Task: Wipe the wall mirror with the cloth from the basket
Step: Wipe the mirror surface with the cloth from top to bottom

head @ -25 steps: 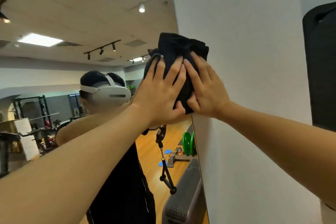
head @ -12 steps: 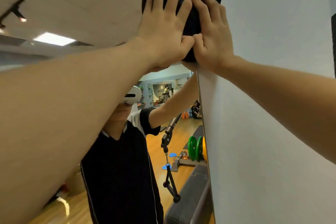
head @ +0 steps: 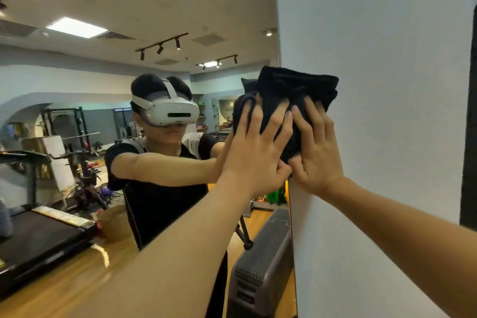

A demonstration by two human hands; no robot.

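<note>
Hands, left (head: 254,152) and right (head: 318,152), press black cloth (head: 296,88) over mirror (head: 129,8) edge beside wall (head: 374,59).

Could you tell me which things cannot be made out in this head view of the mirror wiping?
- The basket: not in the head view at all.
- The glass under the black cloth: covered by it and by the left hand and right hand.
- The mirror: its left and bottom edges are cut off by the frame.
- The dark panel on the white wall: cut by the right edge.
</note>
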